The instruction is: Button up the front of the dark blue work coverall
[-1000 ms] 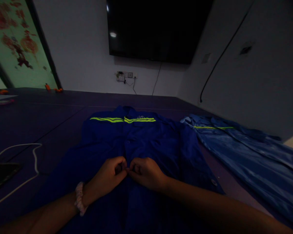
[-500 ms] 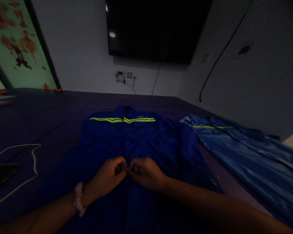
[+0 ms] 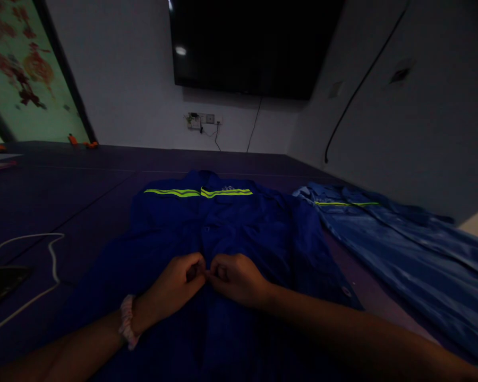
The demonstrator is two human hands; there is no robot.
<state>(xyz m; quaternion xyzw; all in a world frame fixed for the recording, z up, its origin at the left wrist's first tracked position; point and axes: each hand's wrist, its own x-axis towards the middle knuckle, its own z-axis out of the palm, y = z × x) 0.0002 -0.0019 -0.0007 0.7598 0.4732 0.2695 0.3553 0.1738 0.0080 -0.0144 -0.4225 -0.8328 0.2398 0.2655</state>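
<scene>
A dark blue work jacket (image 3: pixel 247 241) with yellow-green reflective strips across its chest lies spread out in front of me, collar away from me. At its front placket, my left hand (image 3: pixel 179 280) and my right hand (image 3: pixel 239 278) meet, fingertips pinched together over the middle edge. Both hands are closed on the jacket's front; a button there, if any, is hidden by the fingers. One button (image 3: pixel 206 229) shows higher on the placket. A scrunchie (image 3: pixel 128 322) circles my left wrist.
A lighter blue garment (image 3: pixel 394 244) with a yellow strip lies to the right on the purple floor (image 3: pixel 99 204). On the left are a white cable (image 3: pixel 54 260) and a dark flat object (image 3: pixel 6 284). A television (image 3: pixel 255 48) hangs on the far wall.
The view has shifted very slightly. Both hands stay pinched at the same spot on the jacket's front.
</scene>
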